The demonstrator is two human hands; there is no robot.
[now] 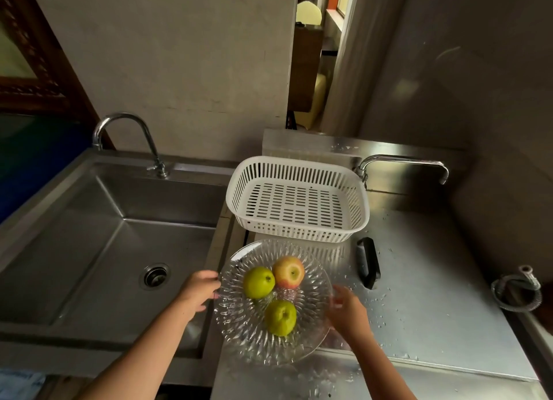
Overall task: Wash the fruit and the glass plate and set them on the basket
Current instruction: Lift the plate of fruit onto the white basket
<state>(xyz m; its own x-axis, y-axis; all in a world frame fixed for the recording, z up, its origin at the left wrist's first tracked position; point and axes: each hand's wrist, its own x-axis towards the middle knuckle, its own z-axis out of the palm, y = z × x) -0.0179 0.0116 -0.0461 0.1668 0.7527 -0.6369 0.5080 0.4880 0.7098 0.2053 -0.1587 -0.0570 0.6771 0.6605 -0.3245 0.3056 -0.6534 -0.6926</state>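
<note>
Head view: the sink (98,244) at the counter's left end is seen dry, with no water running from its faucet (125,136), so washing is judged not yet begun. The white basket (297,200) at the counter's back edge holds nothing. The glass plate (239,318), at the front edge beside the sink, carries two green apples (258,282) and a red apple (288,271). The left hand (199,290) is closed on the plate's left rim; the right hand (348,310) is blurred at the right rim, its grip unclear. A black handle (368,262) lies clear of the path.
</note>
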